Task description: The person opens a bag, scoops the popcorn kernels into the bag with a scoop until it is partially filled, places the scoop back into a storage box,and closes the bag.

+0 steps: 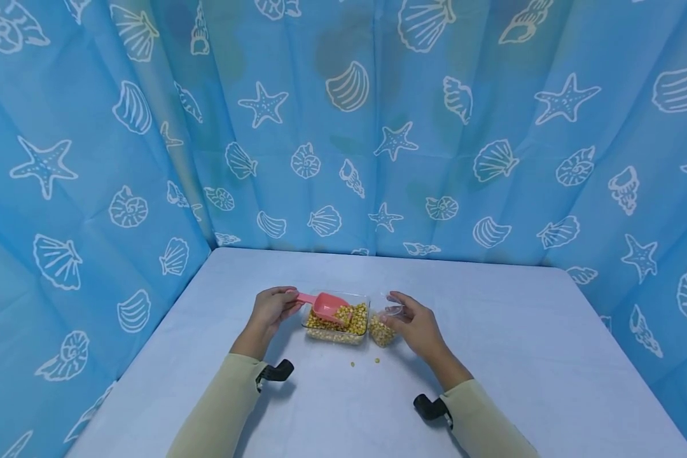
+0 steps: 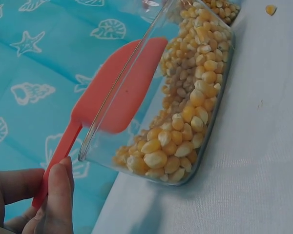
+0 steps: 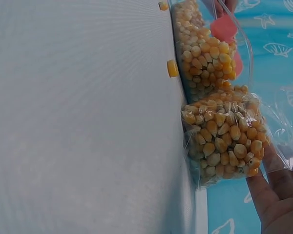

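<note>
My left hand [image 1: 269, 313] pinches the handle of a pink scoop [image 1: 324, 305] between thumb and fingers. The scoop's bowl is inside a rectangular glass container [image 2: 105, 153] of yellow corn kernels [image 2: 188, 114], tilted over the heap with some kernels at its front lip. Just right of the container stands a clear plastic bag [image 3: 224, 141], its lower part filled with corn. My right hand [image 1: 419, 326] holds the bag near its open top, fingers and thumb on either side of the thin plastic.
Two loose kernels [image 1: 377, 360] lie on the white tablecloth [image 1: 492, 331] in front of the container and bag. A blue curtain [image 1: 343, 159] with white shells and starfish hangs behind and beside the table. Black wrist cameras [image 1: 429, 407] sit on both sleeves.
</note>
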A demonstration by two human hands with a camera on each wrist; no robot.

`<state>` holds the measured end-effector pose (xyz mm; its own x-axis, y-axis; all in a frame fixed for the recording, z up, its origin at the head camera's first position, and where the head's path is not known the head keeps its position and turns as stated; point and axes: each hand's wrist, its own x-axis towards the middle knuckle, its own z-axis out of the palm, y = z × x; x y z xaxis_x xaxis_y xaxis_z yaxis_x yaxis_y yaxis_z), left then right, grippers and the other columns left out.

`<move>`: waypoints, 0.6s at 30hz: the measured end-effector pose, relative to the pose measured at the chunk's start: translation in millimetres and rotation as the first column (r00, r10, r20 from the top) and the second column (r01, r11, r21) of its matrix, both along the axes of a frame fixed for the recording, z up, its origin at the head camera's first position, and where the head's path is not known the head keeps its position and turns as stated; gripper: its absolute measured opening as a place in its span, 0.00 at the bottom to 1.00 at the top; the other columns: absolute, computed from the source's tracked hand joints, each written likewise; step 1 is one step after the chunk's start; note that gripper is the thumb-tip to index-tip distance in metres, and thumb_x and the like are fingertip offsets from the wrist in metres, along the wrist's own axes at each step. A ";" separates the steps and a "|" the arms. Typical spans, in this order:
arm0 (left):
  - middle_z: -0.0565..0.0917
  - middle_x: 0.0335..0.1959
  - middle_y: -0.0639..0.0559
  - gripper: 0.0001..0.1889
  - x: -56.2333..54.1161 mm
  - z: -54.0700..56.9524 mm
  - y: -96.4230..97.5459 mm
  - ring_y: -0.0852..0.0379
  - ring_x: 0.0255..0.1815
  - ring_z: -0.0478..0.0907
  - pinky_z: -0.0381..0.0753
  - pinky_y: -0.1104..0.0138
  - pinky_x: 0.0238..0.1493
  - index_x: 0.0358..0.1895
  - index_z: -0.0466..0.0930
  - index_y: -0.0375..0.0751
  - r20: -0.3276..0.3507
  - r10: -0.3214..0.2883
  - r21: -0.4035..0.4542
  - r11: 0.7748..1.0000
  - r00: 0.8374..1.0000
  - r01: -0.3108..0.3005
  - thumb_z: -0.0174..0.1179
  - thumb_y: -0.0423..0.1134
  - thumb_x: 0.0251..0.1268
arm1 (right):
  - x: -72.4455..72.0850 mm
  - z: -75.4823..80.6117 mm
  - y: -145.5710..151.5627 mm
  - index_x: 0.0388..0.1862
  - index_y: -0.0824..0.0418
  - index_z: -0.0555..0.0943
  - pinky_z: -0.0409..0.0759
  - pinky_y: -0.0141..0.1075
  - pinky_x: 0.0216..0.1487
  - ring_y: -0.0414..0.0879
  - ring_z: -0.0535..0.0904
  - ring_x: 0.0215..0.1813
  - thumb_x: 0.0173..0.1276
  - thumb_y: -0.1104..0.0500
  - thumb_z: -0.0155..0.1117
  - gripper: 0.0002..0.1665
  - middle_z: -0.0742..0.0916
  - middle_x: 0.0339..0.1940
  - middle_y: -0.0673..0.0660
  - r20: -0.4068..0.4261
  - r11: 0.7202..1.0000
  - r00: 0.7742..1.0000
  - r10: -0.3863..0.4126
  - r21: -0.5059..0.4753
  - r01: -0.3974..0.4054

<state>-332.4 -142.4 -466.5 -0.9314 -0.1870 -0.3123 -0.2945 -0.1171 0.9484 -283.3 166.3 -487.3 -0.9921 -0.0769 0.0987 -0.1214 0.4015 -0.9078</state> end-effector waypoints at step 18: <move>0.84 0.45 0.41 0.18 -0.1 2.8 -6.2 0.54 0.40 0.84 0.84 0.67 0.44 0.59 0.74 0.34 -0.001 0.035 0.051 0.998 0.999 -0.034 0.59 0.35 0.69 | -2.3 0.5 -0.9 0.70 0.48 0.69 0.75 0.45 0.61 0.49 0.77 0.61 0.63 0.50 0.71 0.37 0.78 0.64 0.48 0.020 1.000 1.000 -0.003 -0.016 0.003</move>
